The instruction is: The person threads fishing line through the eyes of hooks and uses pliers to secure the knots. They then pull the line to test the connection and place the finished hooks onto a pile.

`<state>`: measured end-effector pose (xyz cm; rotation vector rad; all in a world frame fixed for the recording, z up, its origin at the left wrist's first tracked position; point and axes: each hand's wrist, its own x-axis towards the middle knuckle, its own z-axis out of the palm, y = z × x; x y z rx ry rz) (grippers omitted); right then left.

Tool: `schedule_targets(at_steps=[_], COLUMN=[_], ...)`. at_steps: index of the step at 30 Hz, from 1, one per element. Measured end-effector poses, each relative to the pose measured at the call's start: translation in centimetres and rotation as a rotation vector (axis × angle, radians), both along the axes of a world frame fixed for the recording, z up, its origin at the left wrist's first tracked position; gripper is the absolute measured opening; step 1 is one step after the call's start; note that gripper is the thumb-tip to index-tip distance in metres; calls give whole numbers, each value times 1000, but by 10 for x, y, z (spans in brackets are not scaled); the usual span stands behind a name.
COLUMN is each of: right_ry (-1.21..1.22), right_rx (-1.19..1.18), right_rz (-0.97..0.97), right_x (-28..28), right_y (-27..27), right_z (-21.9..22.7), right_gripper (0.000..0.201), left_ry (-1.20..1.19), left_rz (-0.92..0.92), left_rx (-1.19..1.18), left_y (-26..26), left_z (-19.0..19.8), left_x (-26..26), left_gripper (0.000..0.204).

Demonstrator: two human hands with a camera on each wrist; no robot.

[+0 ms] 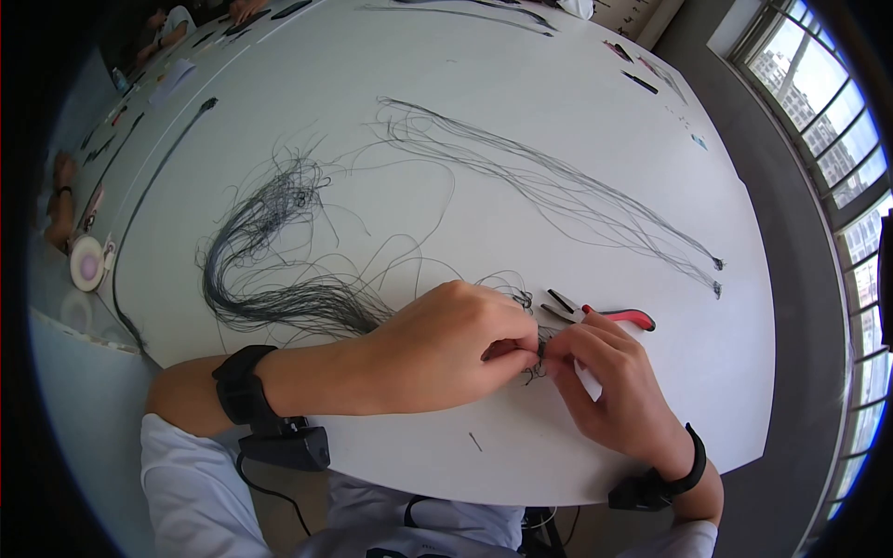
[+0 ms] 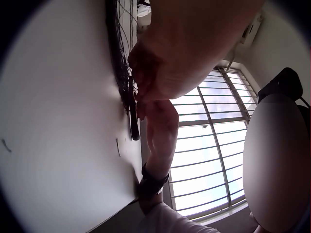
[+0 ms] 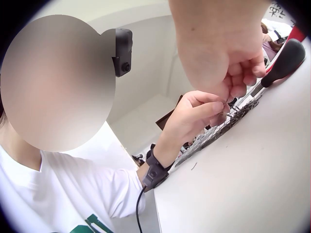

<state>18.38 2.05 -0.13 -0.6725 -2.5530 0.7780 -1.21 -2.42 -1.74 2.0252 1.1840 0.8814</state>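
Observation:
A thick bundle of thin dark wires (image 1: pixel 279 302) curves across the white table, its far end frayed and tangled. My left hand (image 1: pixel 465 339) lies over the near end of the bundle, thumb and forefinger pinching strands there. Right against those fingertips, my right hand (image 1: pixel 609 377) pinches the same knotted tip between thumb and forefinger. Small curled wire ends stick out around the fingers, and the exact spot of the pinch is mostly hidden by them. Pliers with red and black handles (image 1: pixel 621 318) lie just beyond the right hand, jaws apart; one black grip (image 3: pixel 289 57) shows in the right wrist view.
Beyond the hands, a looser group of long wires (image 1: pixel 549 167) stretches toward the right edge. A short wire scrap (image 1: pixel 475 442) lies near the front. At left are a white round object (image 1: pixel 87 263) and another long strand (image 1: pixel 153 186). Other people sit at the far left.

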Motion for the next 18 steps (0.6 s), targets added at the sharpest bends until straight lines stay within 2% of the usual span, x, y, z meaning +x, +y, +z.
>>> schedule_targets(at_steps=[6,9,11,12,15,17,18], right_ry=[15,12,15,21,76,126,169], right_rx=[-29,8,38,59,77,73,56], right_rz=[-51,-120,-165,-190,-241,-269,-285], right_x=[2,4,5,5,7,7,7], right_y=[0,4,5,6,8,9,10], right_z=[6,8,9,10,10,9,8], right_gripper=[12,11,10,10,10,11,13], left_ry=[-9,54,-5,-5,-37,-74,-73], left_rz=[49,52,50,49,52,36,35], left_rx=[12,-109,197,199,142,-50,-50], left_y=[-1,2,7,7,9,10,11], left_z=[2,12,7,6,14,17,18], left_x=[-1,-4,-7,-9,-12,-15,-16], left_gripper=[10,12,11,11,8,7,7])
